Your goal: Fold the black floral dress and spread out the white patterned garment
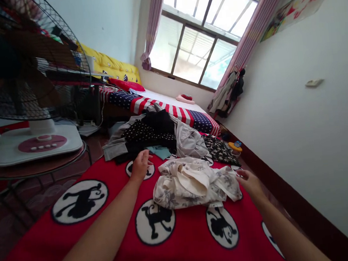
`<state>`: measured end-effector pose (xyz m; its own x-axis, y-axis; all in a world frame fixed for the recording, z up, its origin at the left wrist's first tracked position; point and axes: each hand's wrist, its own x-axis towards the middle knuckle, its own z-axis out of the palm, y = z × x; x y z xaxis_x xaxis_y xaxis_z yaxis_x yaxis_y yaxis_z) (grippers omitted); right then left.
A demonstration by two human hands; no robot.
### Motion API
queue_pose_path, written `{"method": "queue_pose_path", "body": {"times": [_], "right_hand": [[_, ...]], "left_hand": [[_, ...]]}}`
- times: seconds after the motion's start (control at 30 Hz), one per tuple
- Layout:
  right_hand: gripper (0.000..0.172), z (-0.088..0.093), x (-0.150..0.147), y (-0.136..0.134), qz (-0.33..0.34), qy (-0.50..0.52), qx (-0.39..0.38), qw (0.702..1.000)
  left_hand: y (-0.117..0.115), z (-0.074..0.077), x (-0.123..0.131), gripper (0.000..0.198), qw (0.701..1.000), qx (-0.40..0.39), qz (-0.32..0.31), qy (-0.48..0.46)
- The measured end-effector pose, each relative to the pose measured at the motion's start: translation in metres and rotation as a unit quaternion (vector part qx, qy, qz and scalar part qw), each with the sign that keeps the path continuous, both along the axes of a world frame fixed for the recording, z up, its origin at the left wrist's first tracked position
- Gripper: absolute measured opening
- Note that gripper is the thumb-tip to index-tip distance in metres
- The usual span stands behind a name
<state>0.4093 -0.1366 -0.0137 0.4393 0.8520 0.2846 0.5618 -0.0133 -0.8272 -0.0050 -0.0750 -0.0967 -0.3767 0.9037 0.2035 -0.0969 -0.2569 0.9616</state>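
A crumpled white garment with a grey floral print point(193, 183) lies in a loose heap on a red cloth with black-and-white monkey circles point(189, 238). My left hand point(141, 164) hovers apart from it on the left, fingers stretched out and holding nothing, close to the dark clothes pile. At the garment's right edge is my right hand point(249, 182). Its thumb and fingertips look slightly apart beside the fabric; whether they touch it is unclear.
Behind lie a black polka-dot garment point(146, 135), a light grey garment point(190, 139), a folded teal cloth point(160, 152) and a black patterned garment point(219, 147). A fan point(37, 142) stands on a stool at left. Beyond is a bed point(172, 108); a wall point(308, 135) runs along the right.
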Motion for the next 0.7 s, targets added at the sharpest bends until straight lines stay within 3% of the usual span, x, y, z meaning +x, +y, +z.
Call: {"method": "queue_pose_path", "body": {"times": [0.1,0.2,0.3,0.37,0.5,0.57,0.7], "right_hand": [[0.051,0.008,-0.045,-0.006,0.179,-0.045,-0.043,0.982],[0.082,0.009,-0.097,-0.021,0.332,-0.183,-0.094,0.921],[0.101,0.009,-0.134,-0.031,0.362,-0.354,-0.122,0.854],[0.09,0.01,-0.146,-0.031,0.345,-0.41,-0.146,0.832],[0.026,0.015,-0.143,-0.019,0.31,-0.402,-0.167,0.845],[0.019,0.019,-0.134,-0.013,0.295,-0.38,-0.147,0.865],[0.024,0.021,-0.112,-0.013,0.265,-0.246,-0.124,0.924]], "left_hand": [[0.0,-0.001,-0.001,0.057,1.0,0.0,-0.002,0.011],[0.0,-0.003,-0.003,0.06,1.0,0.001,-0.009,0.019],[-0.001,-0.003,-0.003,0.062,0.999,0.002,-0.017,0.027],[-0.002,-0.003,-0.003,0.063,0.999,0.004,-0.021,0.033],[-0.002,-0.004,-0.003,0.062,0.998,0.007,-0.031,0.047],[-0.001,-0.005,-0.003,0.063,0.998,0.006,-0.035,0.056],[-0.004,0.0,-0.002,0.061,0.995,0.011,-0.046,0.09]]}}
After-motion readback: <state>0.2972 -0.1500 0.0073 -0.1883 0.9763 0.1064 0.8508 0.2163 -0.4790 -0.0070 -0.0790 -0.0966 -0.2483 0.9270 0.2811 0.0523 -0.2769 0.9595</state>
